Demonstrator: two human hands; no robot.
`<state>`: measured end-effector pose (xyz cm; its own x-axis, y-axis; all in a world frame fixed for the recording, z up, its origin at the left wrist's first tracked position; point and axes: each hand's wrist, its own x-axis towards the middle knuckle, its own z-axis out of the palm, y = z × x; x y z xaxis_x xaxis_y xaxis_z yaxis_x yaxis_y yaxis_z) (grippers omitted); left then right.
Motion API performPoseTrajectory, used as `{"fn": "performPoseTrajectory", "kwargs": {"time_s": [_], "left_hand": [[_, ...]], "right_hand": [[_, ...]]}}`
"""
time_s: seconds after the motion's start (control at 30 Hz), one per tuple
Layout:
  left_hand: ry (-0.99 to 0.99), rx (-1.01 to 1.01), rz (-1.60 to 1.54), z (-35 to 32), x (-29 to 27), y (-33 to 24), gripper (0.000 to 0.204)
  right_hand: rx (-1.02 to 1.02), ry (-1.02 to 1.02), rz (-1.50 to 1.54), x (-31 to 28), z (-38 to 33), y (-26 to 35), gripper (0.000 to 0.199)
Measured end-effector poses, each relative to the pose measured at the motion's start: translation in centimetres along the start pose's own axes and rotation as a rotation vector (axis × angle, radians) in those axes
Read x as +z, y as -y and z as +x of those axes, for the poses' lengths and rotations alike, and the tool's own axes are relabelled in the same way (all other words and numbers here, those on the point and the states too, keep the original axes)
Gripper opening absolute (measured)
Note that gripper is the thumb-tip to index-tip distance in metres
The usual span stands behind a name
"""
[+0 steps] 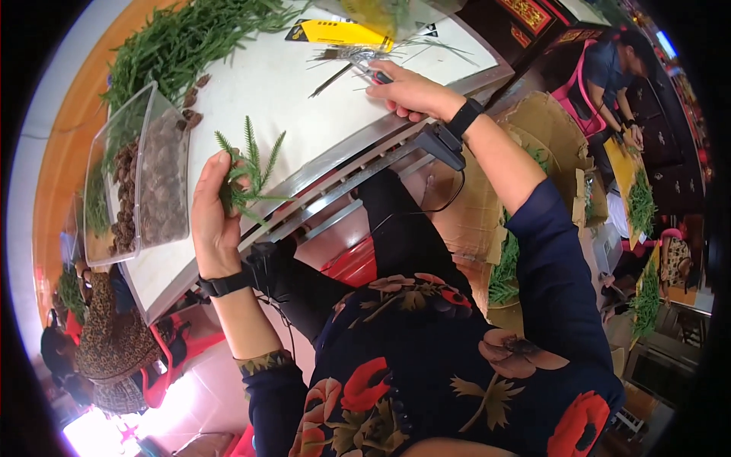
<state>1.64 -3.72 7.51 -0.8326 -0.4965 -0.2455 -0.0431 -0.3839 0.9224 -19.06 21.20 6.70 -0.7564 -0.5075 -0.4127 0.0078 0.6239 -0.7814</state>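
Note:
My left hand [215, 213] is closed around a green artificial pine sprig [257, 171], its needled branches spread above the white tabletop [316, 126]. Part of a brown pine cone seems to show behind the branches, mostly hidden by my fingers. Over the table's right part, my right hand [417, 93] grips pliers [380, 77] with red and black handles. Their jaws point at a loose bundle of thin wires [346, 55] and seem to touch it. Wire ends stick out in several directions. Beside my left hand stands a clear plastic box [138, 206] of pine cones [164, 171].
A large heap of green sprigs [179, 46] covers the table's far left. Behind the wires lies a yellow and black package [335, 32]. Cardboard [457, 228] stands by my right side. Other people [613, 72] sit at right and lower left [114, 343].

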Motion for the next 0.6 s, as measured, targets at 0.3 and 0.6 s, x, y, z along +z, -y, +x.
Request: {"fn": "performPoseTrajectory", "kwargs": {"time_s": [0.3, 0.6], "left_hand": [[0.07, 0.11, 0.658, 6.7, -3.0, 3.8, 0.02], [-0.22, 0.55, 1.437, 6.0, -1.1, 2.2, 0.03]], "right_hand": [[-0.338, -0.546, -0.323, 0.5, 3.6, -3.1, 0.04], [-0.794, -0.874, -0.405, 0.7, 4.2, -6.2, 0.033]]}}
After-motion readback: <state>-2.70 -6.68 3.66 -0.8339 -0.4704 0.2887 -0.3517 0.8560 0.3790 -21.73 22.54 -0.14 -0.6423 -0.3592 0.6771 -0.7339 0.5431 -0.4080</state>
